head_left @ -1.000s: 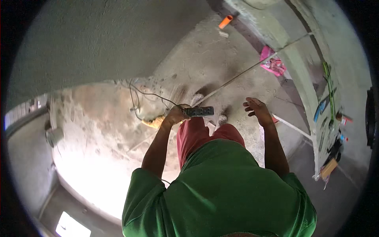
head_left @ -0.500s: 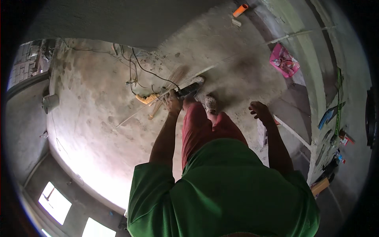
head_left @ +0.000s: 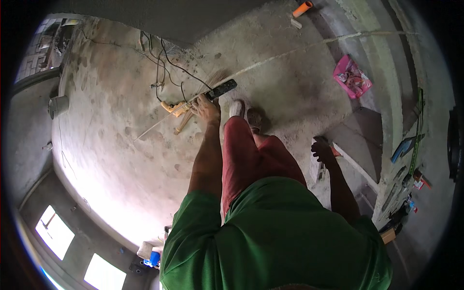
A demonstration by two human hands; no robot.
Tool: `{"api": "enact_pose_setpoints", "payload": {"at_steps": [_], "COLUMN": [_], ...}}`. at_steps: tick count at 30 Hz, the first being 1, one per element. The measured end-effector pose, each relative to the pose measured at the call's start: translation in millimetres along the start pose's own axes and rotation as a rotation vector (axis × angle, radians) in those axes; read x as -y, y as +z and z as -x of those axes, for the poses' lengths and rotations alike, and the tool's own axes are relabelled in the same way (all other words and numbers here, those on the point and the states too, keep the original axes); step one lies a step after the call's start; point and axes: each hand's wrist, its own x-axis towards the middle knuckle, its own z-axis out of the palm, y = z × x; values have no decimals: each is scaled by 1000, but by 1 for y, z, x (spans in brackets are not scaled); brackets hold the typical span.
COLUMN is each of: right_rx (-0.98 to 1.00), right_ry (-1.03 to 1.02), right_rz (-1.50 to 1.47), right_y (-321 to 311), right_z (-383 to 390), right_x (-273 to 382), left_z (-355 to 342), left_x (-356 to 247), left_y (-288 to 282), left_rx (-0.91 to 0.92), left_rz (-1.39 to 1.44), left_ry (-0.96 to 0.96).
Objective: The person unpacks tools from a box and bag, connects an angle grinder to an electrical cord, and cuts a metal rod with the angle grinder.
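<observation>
My left hand reaches down to the floor, its fingers closed around the near end of a black power strip. A dark cord runs to that end. Close to the fingers lies a yellow drill, beside a straw broom. A long thin strip crosses the floor and passes by the left hand; whether the fingers touch it I cannot tell. My right hand hangs away from the body with loosely bent, parted fingers and nothing in them, above a pale block.
Black cables loop across the dusty concrete floor. A pink container lies at the right, and an orange pipe at the far edge. Tools, including a blue-handled one, lie on the right-hand ledge. A bucket stands far left.
The left hand and power strip have moved forward and slightly left, away from my feet. My right hand has dropped a little, its fingers slightly more spread. The view has shifted slightly.
</observation>
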Motion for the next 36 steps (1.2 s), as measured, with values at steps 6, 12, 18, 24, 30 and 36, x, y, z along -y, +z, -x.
{"api": "enact_pose_setpoints", "payload": {"at_steps": [6,12,18,24,30,36], "right_rx": [27,-152,-214,-175,-327,-431], "right_ry": [-49,21,-44,67,488,371], "right_rz": [-111,-81,-160,-368,-193,-355], "right_y": [-6,35,111,225,302,319], "right_z": [-15,28,92,197,286,292], "right_x": [-26,-55,-120,-228,-345,-404], "left_z": [9,15,-18,-66,25,88], "left_x": [7,46,154,325,357,335], "left_y": [-5,-14,5,21,-31,-74], "left_rx": [-23,54,118,183,1292,1330], "left_rz": [119,147,273,-5,633,-99], "left_ry": [76,115,355,1033,382,125]}}
